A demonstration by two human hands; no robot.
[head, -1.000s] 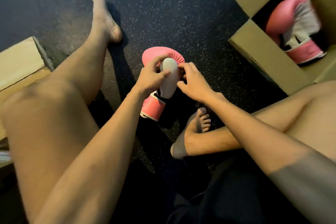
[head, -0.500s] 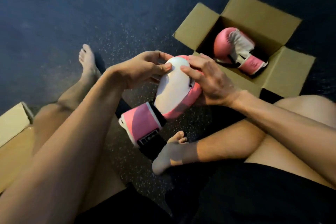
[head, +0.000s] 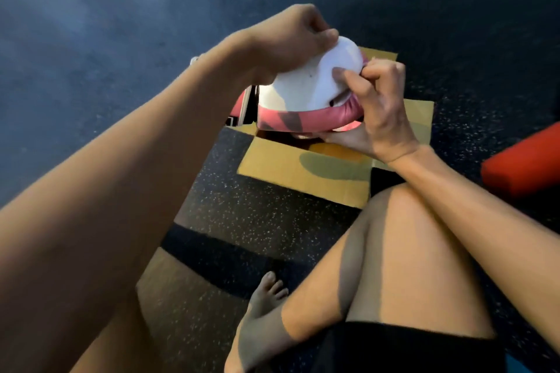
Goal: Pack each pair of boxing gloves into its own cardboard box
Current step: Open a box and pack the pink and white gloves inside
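1. The person sits on the dark floor (head: 242,209) and holds a pink and white glove (head: 312,88) with both hands.
2. The left hand (head: 288,39) curls its fingers round the top end of the glove and grips it.
3. The right hand (head: 378,112) grips the other side, with the thumb on the white part and the fingers hooked over the pink edge.
4. The glove is up in the air, right over the open cardboard box (head: 306,172), whose flaps are spread out.
5. I think this glove is about to go in, but it is not in yet.
6. The glove hides most of the inside of the box, so I cannot tell if its partner is already there.
7. Left to do: put the glove down inside and let go.
8. No other gloves or boxes show, only a red block (head: 521,166) on the right, so I cannot tell how many pairs are left.
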